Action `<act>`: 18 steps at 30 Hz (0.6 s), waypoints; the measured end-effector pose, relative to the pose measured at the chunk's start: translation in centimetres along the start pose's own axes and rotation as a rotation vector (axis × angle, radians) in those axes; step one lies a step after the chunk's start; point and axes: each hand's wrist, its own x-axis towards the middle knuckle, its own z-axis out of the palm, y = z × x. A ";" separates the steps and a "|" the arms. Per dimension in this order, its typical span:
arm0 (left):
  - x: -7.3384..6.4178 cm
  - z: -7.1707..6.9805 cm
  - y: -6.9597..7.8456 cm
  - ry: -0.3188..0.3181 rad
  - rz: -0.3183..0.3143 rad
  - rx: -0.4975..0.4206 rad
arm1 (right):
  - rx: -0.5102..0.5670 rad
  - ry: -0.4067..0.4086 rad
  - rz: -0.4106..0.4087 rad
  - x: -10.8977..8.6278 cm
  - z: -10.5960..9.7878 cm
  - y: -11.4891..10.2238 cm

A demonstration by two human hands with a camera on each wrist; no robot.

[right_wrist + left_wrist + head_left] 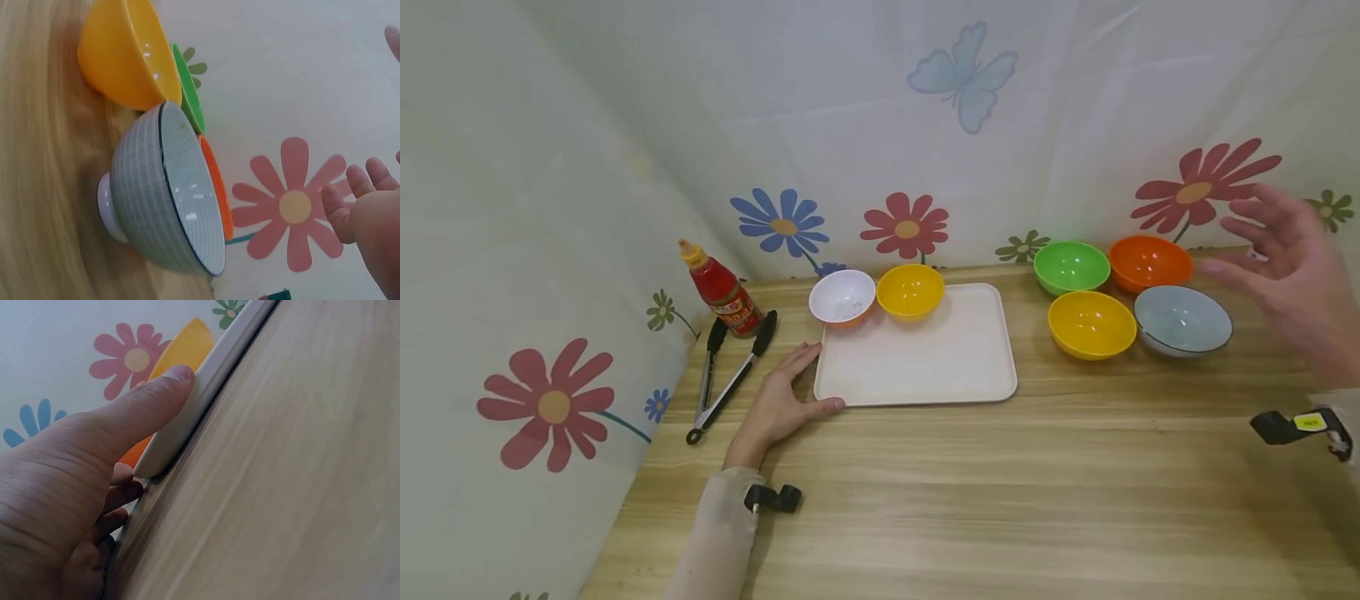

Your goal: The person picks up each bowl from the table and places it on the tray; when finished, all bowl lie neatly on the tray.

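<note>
Touching tray (925,367) on tabletop (1000,500): left hand (778,408), fingers apart | right hand (1292,267) empty, fingers apart, near grey bowl (1183,321) | tray likely light, stiff; bowl probably fragile, slick: hold by rim

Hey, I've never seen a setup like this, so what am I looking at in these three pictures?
There's no machine, just a person's bare hands: the left grip and the right grip. The wide picture comes from a head camera looking down; the other two come from cameras on each wrist.

On the wood-grain table, a red sauce bottle stands by black-tipped tongs. A cream tray has a white bowl and yellow bowl toward its back left. Farther right are a green bowl, orange bowl, second yellow bowl and pale blue bowl.

The left grip touches the tray's front-left corner; the right grip is raised beside the bowls, holding nothing.
</note>
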 end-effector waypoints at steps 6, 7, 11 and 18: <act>0.0 0.0 -0.1 -0.003 -0.001 0.001 | -0.023 0.003 0.004 -1.0 -1.0 1.5; 0.0 0.0 -0.1 -0.001 -0.001 0.000 | -0.018 0.005 -0.001 -1.2 -1.0 1.9; 0.0 0.0 0.1 0.003 -0.004 0.000 | -0.002 0.017 -0.010 -2.1 -1.3 3.4; 0.0 0.0 0.1 -0.003 -0.005 -0.013 | -0.023 -0.031 0.062 -3.7 -1.0 5.9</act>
